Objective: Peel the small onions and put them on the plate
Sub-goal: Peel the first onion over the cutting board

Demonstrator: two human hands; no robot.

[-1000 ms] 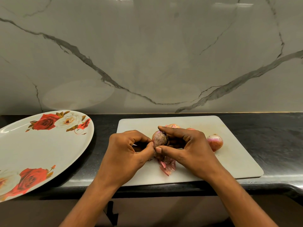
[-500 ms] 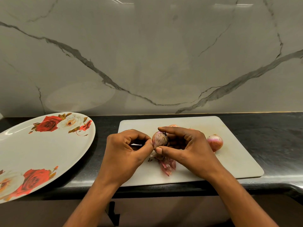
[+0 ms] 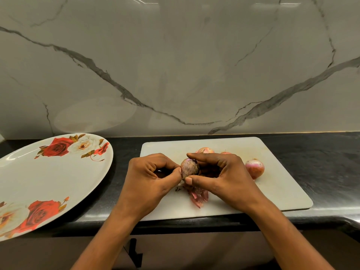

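Though the plate (image 3: 48,182) had gained nothing, the left hand (image 3: 148,178) had tightened its thumb-and-forefinger pinch on the skin of the onion (image 3: 190,167), which the right hand (image 3: 220,172) kept pinched above the board (image 3: 272,182), so peeling seemed unfinished.

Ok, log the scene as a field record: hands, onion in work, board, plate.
right hand: grips small dusty purple-brown onion between thumb and forefinger
left hand: pinches that onion's skin at its left side
white rectangular cutting board: pink peel scraps, pink-skinned onion at right, more onions partly hidden behind hands
rose-patterned white oval plate: left of board; no onion on visible part
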